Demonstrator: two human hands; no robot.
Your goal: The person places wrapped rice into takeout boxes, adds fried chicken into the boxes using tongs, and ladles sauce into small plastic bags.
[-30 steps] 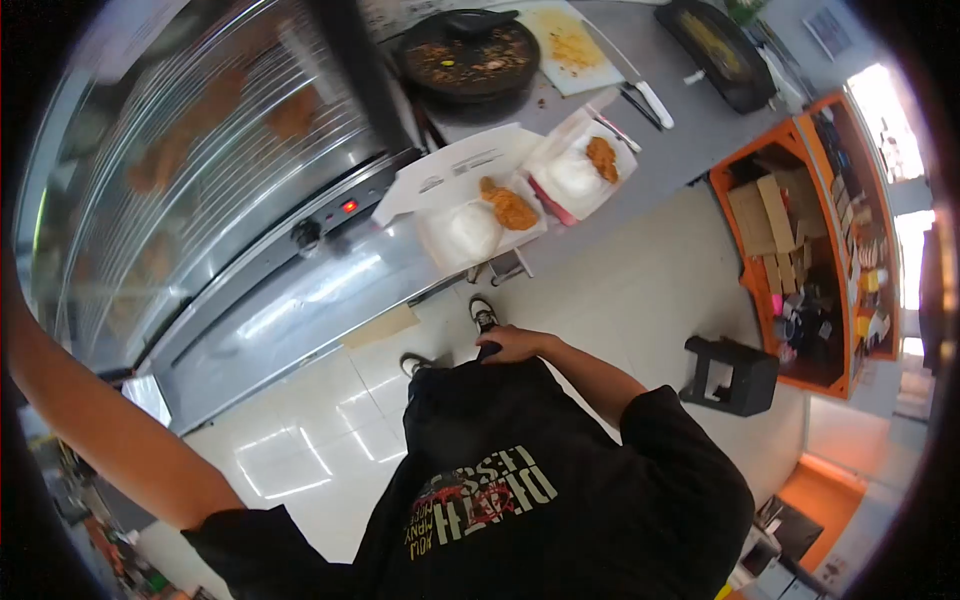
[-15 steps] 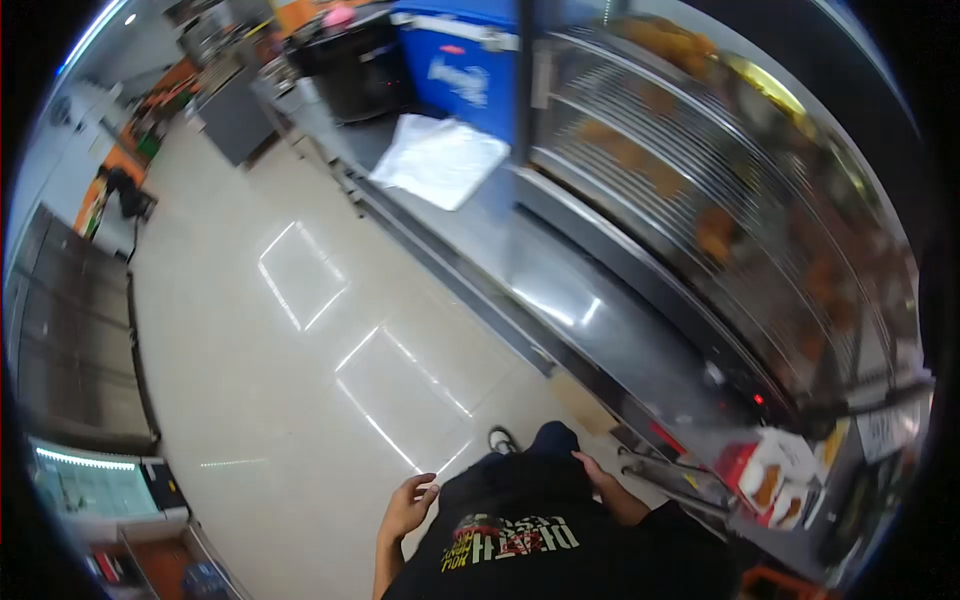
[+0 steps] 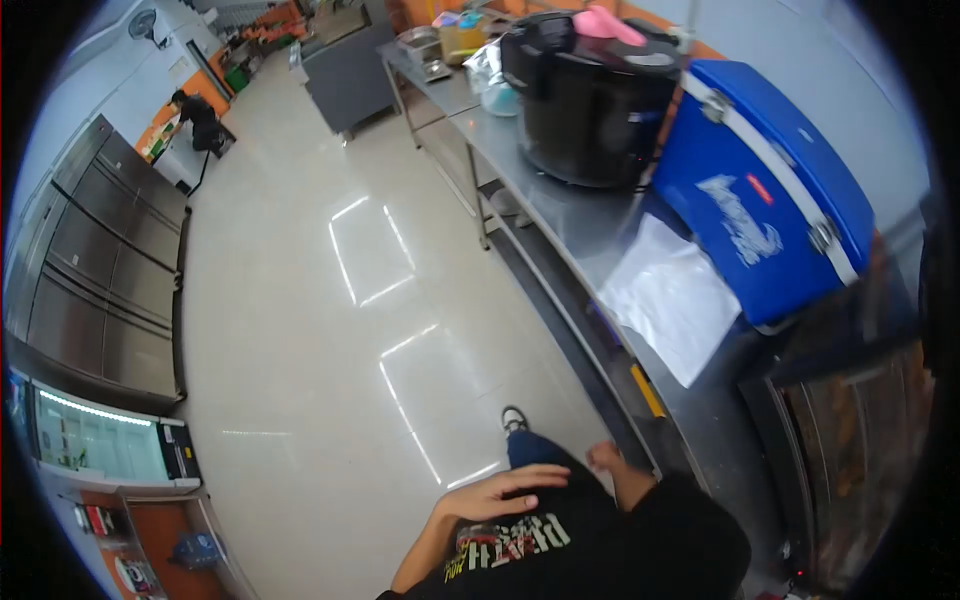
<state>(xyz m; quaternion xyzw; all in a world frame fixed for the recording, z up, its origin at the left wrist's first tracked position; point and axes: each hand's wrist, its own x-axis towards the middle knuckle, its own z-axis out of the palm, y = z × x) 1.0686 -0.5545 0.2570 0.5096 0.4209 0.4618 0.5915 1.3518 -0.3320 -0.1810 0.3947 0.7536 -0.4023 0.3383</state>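
My left hand [image 3: 508, 491] is in front of my black shirt [image 3: 600, 545], its fingers stretched out and apart from the thumb, with nothing held. Beside the steel counter's edge is my right hand [image 3: 606, 460], small and blurred, with its fingers curled; whether anything is in them cannot be made out. The nearest things on the counter [image 3: 690, 425] are a white sheet or bag [image 3: 675, 295] and a blue cooler box [image 3: 760, 190] with a white band. A black rounded cooker [image 3: 590, 110] stands past them, a pink object [image 3: 608, 25] on its lid.
Tiled floor [image 3: 290, 330] stretches forward. Steel refrigerators [image 3: 105, 270] line the left, with a lit display case [image 3: 100, 435] nearer. Another person [image 3: 200, 122] bends over a white unit far off. A glass-fronted warmer [image 3: 870, 450] stands at the right, and a steel table [image 3: 345, 75] farther ahead.
The view has turned from the food boxes and warmer towards the aisle, cooler and cooker. My left hand has come in front of my shirt, and I have moved forward along the counter.
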